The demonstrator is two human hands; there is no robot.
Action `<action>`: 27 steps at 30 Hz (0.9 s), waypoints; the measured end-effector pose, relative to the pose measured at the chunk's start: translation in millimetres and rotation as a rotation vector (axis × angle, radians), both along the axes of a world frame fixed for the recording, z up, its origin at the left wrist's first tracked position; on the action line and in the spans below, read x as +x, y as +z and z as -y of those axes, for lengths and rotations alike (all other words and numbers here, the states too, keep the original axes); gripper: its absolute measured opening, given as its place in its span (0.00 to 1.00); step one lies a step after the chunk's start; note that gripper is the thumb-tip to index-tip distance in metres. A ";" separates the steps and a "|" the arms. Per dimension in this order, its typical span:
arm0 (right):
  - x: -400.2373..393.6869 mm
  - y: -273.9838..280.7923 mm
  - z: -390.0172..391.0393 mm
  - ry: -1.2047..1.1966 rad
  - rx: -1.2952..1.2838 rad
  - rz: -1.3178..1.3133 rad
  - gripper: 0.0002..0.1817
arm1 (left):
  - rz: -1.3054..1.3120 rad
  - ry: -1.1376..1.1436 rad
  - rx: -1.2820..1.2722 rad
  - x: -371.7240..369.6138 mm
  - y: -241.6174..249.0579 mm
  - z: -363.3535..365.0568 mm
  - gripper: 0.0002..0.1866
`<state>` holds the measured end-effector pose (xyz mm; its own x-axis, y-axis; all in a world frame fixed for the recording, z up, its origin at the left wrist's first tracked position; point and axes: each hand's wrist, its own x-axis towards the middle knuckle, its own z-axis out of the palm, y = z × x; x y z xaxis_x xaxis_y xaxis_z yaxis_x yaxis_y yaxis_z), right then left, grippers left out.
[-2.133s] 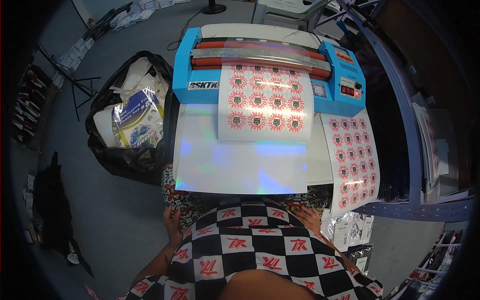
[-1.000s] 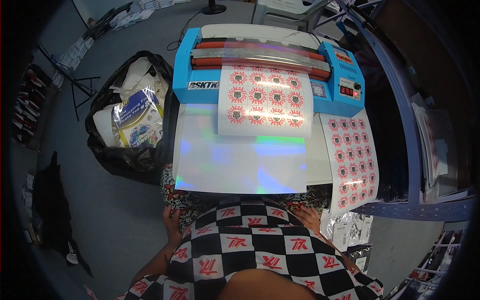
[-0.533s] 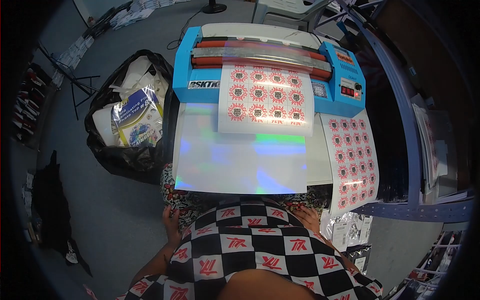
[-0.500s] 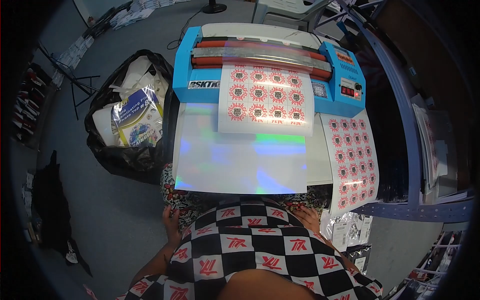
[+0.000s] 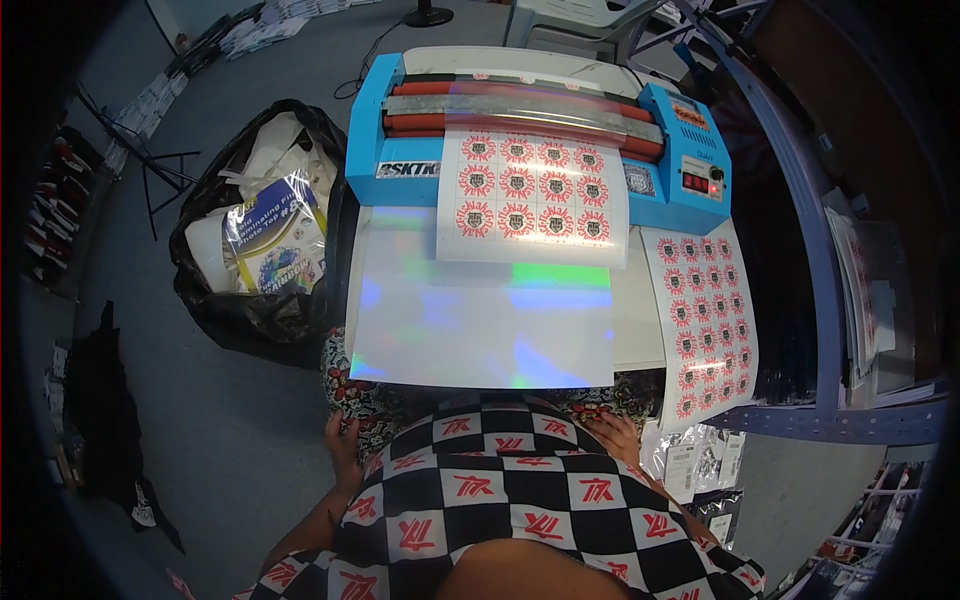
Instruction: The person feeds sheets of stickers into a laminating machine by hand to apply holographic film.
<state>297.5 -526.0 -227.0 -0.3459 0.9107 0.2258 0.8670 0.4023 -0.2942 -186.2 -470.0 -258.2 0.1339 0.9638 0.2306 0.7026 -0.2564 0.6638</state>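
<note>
My left hand [image 5: 345,450] rests on the patterned cloth over my left thigh, fingers apart and holding nothing. On the right thigh lies my right hand [image 5: 612,437], its fingers spread and partly hidden by my checkered shirt. Ahead of me stands a blue laminator [image 5: 665,205] with red rollers. A sticker sheet [image 5: 535,215] with red and black round prints hangs from its rollers under clear film. Below that sheet lies a shiny holographic sheet [image 5: 480,330]. Another printed sheet [image 5: 705,325] is at the table's right side. Neither hand touches the sheets.
A black trash bag [image 5: 255,335] with packaging stands left of the table. Behind the laminator is a grey plastic chair [image 5: 570,20]. A metal shelf frame [image 5: 825,300] runs along the right. Plastic-wrapped packages [image 5: 690,465] lie below the right table edge.
The sticker sheet in the laminator has moved slightly up toward the rollers. Both hands have stayed in place.
</note>
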 end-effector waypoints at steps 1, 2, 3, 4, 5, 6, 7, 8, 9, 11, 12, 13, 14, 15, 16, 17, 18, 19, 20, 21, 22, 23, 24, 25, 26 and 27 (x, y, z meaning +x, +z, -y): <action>-0.9 0.9 -0.2 -0.006 -0.003 -0.004 0.15 | -0.031 -0.011 0.027 -1.8 -3.1 0.8 0.31; -1.9 2.4 0.1 -0.012 -0.018 -0.012 0.15 | -0.061 -0.021 0.055 -3.6 -6.1 1.6 0.31; -3.5 6.0 -0.3 -0.019 -0.032 -0.021 0.15 | -0.074 -0.022 0.062 -4.0 -6.7 2.0 0.31; -4.3 7.8 -0.6 -0.025 -0.047 -0.030 0.15 | -0.086 -0.023 0.069 -4.3 -7.2 2.2 0.31; -4.4 7.4 -0.5 -0.027 -0.043 -0.026 0.15 | -0.089 -0.025 0.078 -4.3 -7.4 2.0 0.31; -4.4 6.8 -0.2 -0.029 -0.039 -0.023 0.15 | -0.092 -0.028 0.087 -4.0 -7.1 1.2 0.31; -4.3 6.2 -0.1 -0.031 -0.035 -0.020 0.15 | -0.095 -0.031 0.095 -3.6 -6.8 0.7 0.31; -4.0 5.6 -0.4 -0.025 -0.025 -0.014 0.15 | -0.091 -0.028 0.087 -3.4 -6.6 0.6 0.31; -3.6 5.3 -1.0 -0.018 -0.016 -0.007 0.15 | -0.087 -0.026 0.080 -3.4 -6.1 0.6 0.31; -1.5 2.5 -0.6 -0.006 -0.010 0.000 0.15 | -0.050 -0.007 0.031 -2.3 -4.1 0.7 0.31; -0.4 1.1 -0.5 -0.001 -0.012 0.002 0.15 | -0.017 0.008 -0.010 -0.8 -1.1 0.4 0.31; 0.3 -0.1 -0.3 0.004 -0.014 0.003 0.15 | 0.021 0.021 -0.047 1.0 2.5 0.0 0.31; 0.8 -1.1 0.2 0.004 -0.006 0.005 0.15 | 0.060 0.036 -0.084 2.9 6.0 -0.4 0.31; 0.4 -0.7 0.1 0.005 0.003 0.007 0.15 | 0.104 0.047 -0.117 5.3 10.0 -0.9 0.31; -0.1 -0.7 -0.3 0.005 0.012 0.009 0.15 | 0.088 0.041 -0.101 4.4 8.1 -0.9 0.31; -0.6 -0.1 -0.5 0.003 0.016 0.007 0.15 | 0.071 0.034 -0.084 3.5 6.2 -0.8 0.31; -1.3 0.7 -0.8 0.002 0.019 0.005 0.15 | -0.007 0.011 -0.018 0.4 0.9 -0.9 0.31; -1.5 1.1 -1.2 0.000 0.022 0.003 0.15 | -0.085 -0.012 0.049 -2.1 -3.7 -0.5 0.31; -1.1 0.4 -1.1 0.004 0.027 0.009 0.15 | -0.090 -0.015 0.050 -4.3 -7.7 1.1 0.31; -0.3 -0.9 -1.1 0.007 0.031 0.016 0.15 | -0.095 -0.017 0.051 -3.9 -6.2 1.0 0.31; 0.4 -1.8 -0.9 0.011 0.035 0.022 0.15 | -0.072 -0.009 0.031 -3.1 -4.6 1.0 0.31; 0.8 -2.6 -0.6 0.011 0.030 0.018 0.15 | -0.049 0.000 0.012 -2.1 -2.7 0.9 0.31; 0.9 -2.5 -0.4 0.011 0.024 0.015 0.15 | 0.002 0.019 -0.030 0.7 0.7 0.6 0.31; 0.9 -2.3 -0.4 0.010 0.019 0.012 0.15 | 0.009 0.020 -0.034 0.8 0.2 0.6 0.31; 0.9 -1.8 -0.4 0.006 0.016 0.009 0.15 | 0.016 0.022 -0.038 0.8 -0.4 0.5 0.31; -0.3 0.3 -0.8 0.002 0.012 0.005 0.15 | -0.021 0.006 -0.005 -1.5 -3.2 0.0 0.31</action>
<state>297.2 -525.2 -226.7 -0.3489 0.9072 0.2350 0.8676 0.4074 -0.2849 -187.6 -470.0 -261.4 0.1327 0.9658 0.2229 0.7179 -0.2487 0.6502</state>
